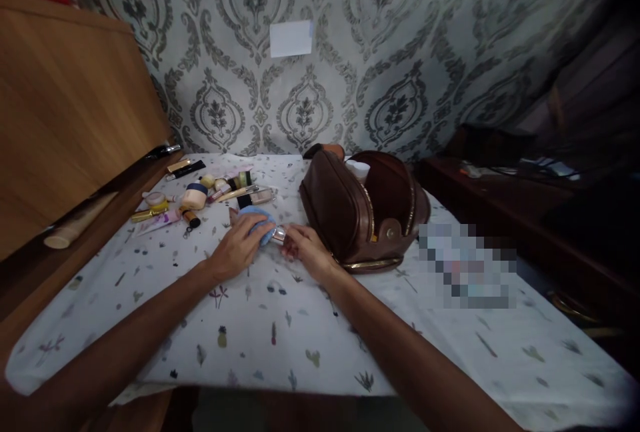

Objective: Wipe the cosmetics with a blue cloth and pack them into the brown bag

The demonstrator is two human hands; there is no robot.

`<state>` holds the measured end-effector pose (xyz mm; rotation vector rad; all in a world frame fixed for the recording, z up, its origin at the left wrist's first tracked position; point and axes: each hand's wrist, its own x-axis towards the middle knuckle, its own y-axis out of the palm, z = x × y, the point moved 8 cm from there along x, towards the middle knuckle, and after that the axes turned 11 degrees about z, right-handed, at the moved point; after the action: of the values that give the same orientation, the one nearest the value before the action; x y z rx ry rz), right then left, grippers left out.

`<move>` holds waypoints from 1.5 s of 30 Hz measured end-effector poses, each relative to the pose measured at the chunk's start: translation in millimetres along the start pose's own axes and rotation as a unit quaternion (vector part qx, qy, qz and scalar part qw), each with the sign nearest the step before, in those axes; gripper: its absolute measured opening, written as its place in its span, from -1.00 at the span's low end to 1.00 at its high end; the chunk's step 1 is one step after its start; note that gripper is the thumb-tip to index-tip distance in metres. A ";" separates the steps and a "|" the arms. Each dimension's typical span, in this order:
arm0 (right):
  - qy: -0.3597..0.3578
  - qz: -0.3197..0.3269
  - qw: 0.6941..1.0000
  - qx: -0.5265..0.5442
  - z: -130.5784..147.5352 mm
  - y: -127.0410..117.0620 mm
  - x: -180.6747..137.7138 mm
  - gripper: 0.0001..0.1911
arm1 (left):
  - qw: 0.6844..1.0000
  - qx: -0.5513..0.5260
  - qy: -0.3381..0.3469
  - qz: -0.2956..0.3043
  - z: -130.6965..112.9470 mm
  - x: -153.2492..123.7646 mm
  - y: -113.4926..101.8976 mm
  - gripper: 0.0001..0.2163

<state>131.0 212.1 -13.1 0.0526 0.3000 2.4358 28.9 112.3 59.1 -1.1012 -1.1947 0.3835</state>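
My left hand [234, 249] is closed on a light blue cloth [256, 213], which wraps one end of a small shiny silver-and-clear container [279, 235]. At its other end, the fingers of my right hand [309, 251] grip the container; its exact kind is hard to make out. Just right of my hands stands a brown toiletry bag [333, 209], unzipped, with white caps [359, 169] showing inside. Beyond the cloth lies a clear bottle with a black cap [257, 198].
Several cosmetics lie at the left back, among them a cream jar [195, 197], a pink-and-white tube [157, 221] and a small dark bottle [191, 218]. A wooden cabinet [75, 105] borders the patterned tablecloth [240, 345] on the left. A blurred-out object [467, 265] lies right.
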 end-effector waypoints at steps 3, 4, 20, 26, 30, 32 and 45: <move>0.015 0.023 1.000 0.006 0.8 3.0 -1.1 -0.52 | 1.000 -0.001 0.003 -0.006 -3.5 0.7 1.6 -0.63; 0.018 0.027 0.999 0.005 1.7 4.2 -1.7 -0.52 | 1.000 -0.004 0.004 -0.008 -4.3 0.7 1.4 -0.63; 0.034 0.068 0.995 0.058 5.0 16.1 -6.0 -0.55 | 0.985 -0.027 -0.167 -0.034 58.7 -15.2 -5.6 -0.66; 0.043 0.123 0.983 0.127 -0.1 34.1 -9.2 -0.50 | 0.965 -0.087 -0.226 -0.098 60.7 -16.4 -13.1 -0.78; 0.031 0.149 0.977 0.150 -1.3 41.2 -10.5 -0.51 | 0.965 -0.145 -0.203 -0.085 32.8 -7.2 -6.5 -0.80; 0.016 0.152 0.975 0.160 0.9 40.8 -10.0 -0.50 | 0.963 -0.178 -0.188 -0.075 19.5 -3.1 -4.6 -0.81; -0.021 0.151 0.988 -0.028 9.8 36.0 -12.6 -0.16 | 0.820 -0.489 -0.294 -0.037 38.8 -11.2 33.2 -0.59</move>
<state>119.4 179.2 5.1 0.1329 0.2169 2.7377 0.2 137.8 23.7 -1.8824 -2.0952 -0.0020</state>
